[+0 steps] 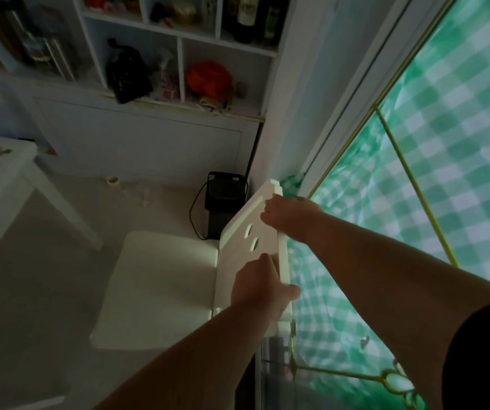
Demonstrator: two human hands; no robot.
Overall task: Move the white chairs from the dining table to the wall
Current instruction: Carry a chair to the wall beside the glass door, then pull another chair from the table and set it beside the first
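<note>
The left hand [263,287], in the lower middle of the frame, is closed around the near end of the backrest of a white chair [160,288], with the fingers on the front face and the thumb over the top edge. The right hand [289,216], a little higher and to the right, is closed in the same way on the far part of that top edge. Both forearms come in from the bottom and the right of the frame, and the right one ends in a dark sleeve [486,359].

The chair is plain white, with a flat square seat and a solid board as backrest. The board has two small oval holes near its middle, and its far corner is stepped. The seat faces to the left of the frame. The long top edge of the backrest runs from the lower middle up toward the centre. The chair is at the centre, on the pale floor [30,291].

Just behind the backrest, on the right, hangs a green and white checked curtain [444,143] behind glass with thin gold bars. A black device with a cable [224,202] is on the floor beyond the chair, near the backrest's far corner. Above it is a white shelf unit [178,69] with bottles and bags. The corner of a white tabletop [1,173] with one leg is at the left edge.
</note>
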